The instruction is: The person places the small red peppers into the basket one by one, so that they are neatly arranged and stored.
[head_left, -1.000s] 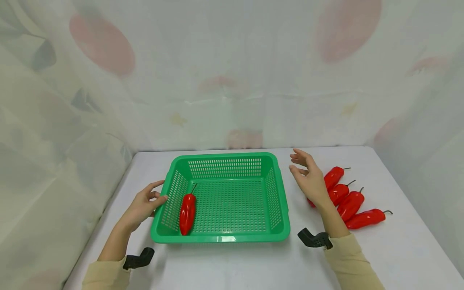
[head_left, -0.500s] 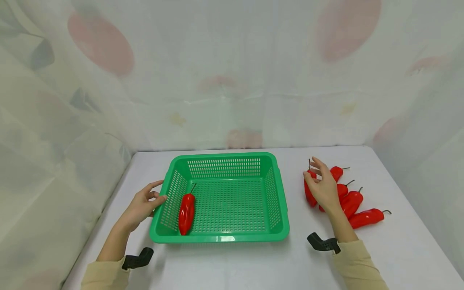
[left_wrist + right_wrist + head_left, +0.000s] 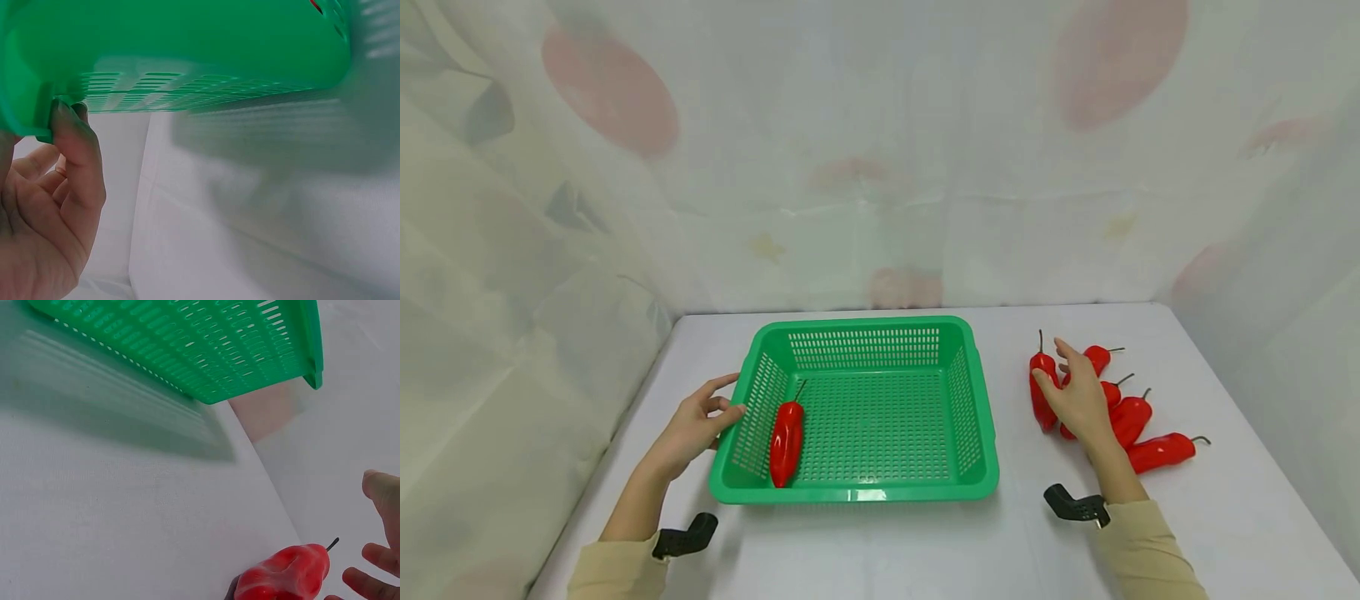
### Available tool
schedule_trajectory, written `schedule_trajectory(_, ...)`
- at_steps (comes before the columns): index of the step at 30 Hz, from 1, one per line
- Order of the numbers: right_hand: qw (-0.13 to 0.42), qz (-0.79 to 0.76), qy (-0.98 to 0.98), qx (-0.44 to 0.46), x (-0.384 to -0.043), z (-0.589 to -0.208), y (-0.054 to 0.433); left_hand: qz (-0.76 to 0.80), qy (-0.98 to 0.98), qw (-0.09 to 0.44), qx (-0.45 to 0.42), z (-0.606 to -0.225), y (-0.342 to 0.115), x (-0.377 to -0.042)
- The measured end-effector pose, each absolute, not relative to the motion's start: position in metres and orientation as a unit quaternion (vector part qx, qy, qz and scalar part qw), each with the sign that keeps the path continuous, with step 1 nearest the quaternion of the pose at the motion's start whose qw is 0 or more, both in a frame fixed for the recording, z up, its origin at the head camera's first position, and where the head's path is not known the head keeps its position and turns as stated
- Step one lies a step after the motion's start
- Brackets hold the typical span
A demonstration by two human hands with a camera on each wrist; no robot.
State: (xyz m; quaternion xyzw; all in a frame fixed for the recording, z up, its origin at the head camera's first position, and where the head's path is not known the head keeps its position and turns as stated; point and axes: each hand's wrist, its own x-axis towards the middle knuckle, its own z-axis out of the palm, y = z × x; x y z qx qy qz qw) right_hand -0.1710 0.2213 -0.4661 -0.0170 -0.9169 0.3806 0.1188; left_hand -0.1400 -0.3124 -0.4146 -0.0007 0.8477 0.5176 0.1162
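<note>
Left hand (image 3: 694, 427) pinches the green basket (image 3: 880, 425). Right hand (image 3: 1081, 400), fingers apart, overlaps a red pepper (image 3: 1040, 404) in head view; right wrist view apparently shows a gap.

The white table (image 3: 910, 550) bears a green basket (image 3: 790, 495) — and, right of it, five red peppers (image 3: 1163, 452).

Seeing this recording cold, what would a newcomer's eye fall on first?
Probably the green basket in the middle of the table, one red pepper lying inside at its left. Next, the other peppers grouped on the right, partly hidden by the right hand. The left hand pinches the basket's left side.
</note>
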Motion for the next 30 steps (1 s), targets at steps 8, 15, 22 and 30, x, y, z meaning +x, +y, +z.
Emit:
schedule_trajectory(8,0.106,0.359,-0.926,-0.040,-0.170,-0.468,0.223,0.517,0.848,0.117,0.001,-0.409,-0.309,-0.137)
schedule_trajectory(15,0.074,0.335,-0.938,-0.048,-0.170,-0.464,0.224,0.515,0.850,0.116,-0.002,-0.412,-0.311,-0.139)
schedule_trajectory(22,0.028,0.316,-0.947,-0.047,-0.173,-0.459,0.222,0.513,0.851,0.113,0.000,-0.411,-0.311,-0.138)
schedule_trajectory(30,0.010,0.307,-0.951,-0.029,-0.176,-0.456,0.219,0.512,0.851,0.112,0.000,-0.410,-0.310,-0.138)
